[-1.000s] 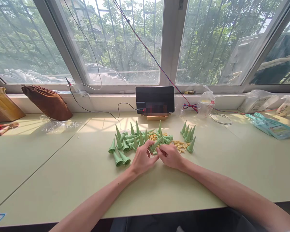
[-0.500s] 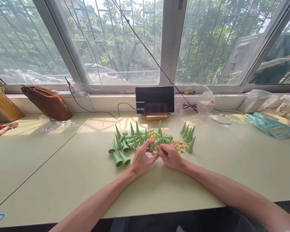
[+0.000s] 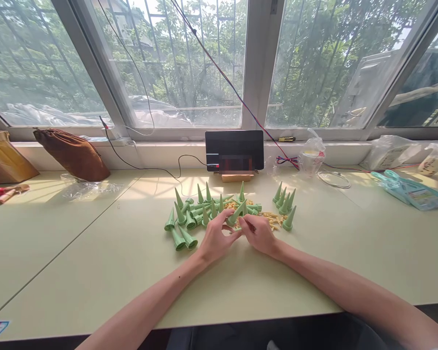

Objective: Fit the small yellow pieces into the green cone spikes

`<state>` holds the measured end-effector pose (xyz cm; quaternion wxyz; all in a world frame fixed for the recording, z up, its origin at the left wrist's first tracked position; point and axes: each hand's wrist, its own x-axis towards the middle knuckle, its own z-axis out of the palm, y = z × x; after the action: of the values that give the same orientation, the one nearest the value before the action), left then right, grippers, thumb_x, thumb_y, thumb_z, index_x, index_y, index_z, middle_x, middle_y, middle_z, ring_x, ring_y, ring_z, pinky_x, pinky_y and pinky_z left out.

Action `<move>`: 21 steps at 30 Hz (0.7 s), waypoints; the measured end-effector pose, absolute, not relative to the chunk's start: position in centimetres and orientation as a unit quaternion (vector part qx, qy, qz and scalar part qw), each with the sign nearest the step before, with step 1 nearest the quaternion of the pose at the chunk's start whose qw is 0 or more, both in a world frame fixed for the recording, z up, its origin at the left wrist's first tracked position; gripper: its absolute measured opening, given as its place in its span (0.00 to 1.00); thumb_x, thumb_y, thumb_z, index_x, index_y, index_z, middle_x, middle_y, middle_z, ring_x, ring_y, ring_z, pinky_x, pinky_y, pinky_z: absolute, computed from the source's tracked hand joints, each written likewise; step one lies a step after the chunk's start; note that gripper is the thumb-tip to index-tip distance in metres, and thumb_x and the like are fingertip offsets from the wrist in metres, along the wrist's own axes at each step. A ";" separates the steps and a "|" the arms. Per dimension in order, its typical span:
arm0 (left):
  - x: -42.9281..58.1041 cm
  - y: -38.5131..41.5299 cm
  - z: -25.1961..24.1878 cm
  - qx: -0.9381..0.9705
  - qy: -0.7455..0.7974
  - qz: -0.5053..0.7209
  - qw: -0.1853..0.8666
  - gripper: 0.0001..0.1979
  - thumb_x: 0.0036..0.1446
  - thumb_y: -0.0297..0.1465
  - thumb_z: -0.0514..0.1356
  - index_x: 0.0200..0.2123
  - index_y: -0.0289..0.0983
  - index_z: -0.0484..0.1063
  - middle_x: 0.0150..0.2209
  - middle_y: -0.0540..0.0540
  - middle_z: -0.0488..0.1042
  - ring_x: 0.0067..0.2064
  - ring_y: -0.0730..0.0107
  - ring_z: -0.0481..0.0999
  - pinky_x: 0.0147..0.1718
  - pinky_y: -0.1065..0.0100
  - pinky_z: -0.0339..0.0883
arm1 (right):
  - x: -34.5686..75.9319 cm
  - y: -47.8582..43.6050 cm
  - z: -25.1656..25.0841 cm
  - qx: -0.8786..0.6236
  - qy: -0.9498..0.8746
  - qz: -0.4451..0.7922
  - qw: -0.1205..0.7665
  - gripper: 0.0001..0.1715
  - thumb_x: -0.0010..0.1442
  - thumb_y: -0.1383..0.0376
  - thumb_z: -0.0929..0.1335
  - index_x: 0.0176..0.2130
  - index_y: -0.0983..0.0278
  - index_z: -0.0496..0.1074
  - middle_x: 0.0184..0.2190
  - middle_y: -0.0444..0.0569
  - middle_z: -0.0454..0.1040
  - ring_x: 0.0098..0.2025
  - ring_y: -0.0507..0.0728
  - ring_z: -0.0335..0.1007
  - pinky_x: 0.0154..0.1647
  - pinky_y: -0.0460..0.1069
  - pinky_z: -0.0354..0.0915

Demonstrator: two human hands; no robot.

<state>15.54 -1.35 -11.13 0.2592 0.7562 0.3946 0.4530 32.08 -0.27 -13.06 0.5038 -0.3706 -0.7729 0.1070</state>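
My left hand (image 3: 219, 236) grips a green plastic cone-shaped spike (image 3: 235, 217) between thumb and fingers, its point tilted up to the right. Close against the base of that spike is my right hand (image 3: 258, 234), fingers pinched together; whatever they hold is hidden. Behind and left of my hands lies a heap of green spikes and ribbed green tubes (image 3: 197, 209), some upright, others on their sides. Small yellow pieces (image 3: 272, 218) are scattered just beyond my right hand. Several green spikes (image 3: 288, 221) stand in a group to the right.
A dark tablet (image 3: 234, 150) leans on a stand at the back by the window. A brown pouch (image 3: 73, 154) sits at left, and a red-ended tool (image 3: 7, 193) lies beyond it. To the right are a plastic cup (image 3: 311, 158), a coiled cable (image 3: 334, 180) and a turquoise package (image 3: 412, 190).
Almost nothing differs. My fingers have shifted slightly around the held spike, and the right hand sits a touch farther right.
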 end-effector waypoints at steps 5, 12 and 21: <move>15.4 -1.3 -11.3 0.753 0.412 0.452 0.244 0.18 0.55 0.34 0.63 0.48 0.38 0.69 0.46 0.43 0.75 0.37 0.70 0.76 0.36 0.63 0.79 | 32.1 -0.3 -12.9 -0.382 -0.769 0.123 0.498 0.23 0.67 0.63 0.60 0.20 0.63 0.57 0.15 0.40 0.59 0.18 0.48 0.50 0.20 0.45 0.51; 15.5 -1.4 -11.0 0.745 0.425 0.457 0.236 0.17 0.54 0.33 0.63 0.48 0.37 0.70 0.45 0.44 0.76 0.33 0.71 0.77 0.34 0.66 0.78 | 32.0 -0.4 -12.8 -0.389 -0.768 0.135 0.490 0.22 0.65 0.62 0.62 0.20 0.62 0.57 0.15 0.39 0.56 0.18 0.48 0.49 0.20 0.45 0.50; 15.7 -1.5 -10.8 0.742 0.428 0.463 0.229 0.18 0.55 0.31 0.62 0.49 0.37 0.69 0.45 0.43 0.75 0.32 0.73 0.76 0.31 0.67 0.77 | 31.9 -0.4 -12.9 -0.390 -0.768 0.134 0.491 0.23 0.65 0.62 0.62 0.20 0.62 0.55 0.14 0.39 0.55 0.18 0.48 0.49 0.20 0.46 0.50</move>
<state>15.72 -1.54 -10.82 0.2285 0.7420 0.4280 0.4626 31.91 -0.39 -12.89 0.4911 -0.3895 -0.7675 0.1343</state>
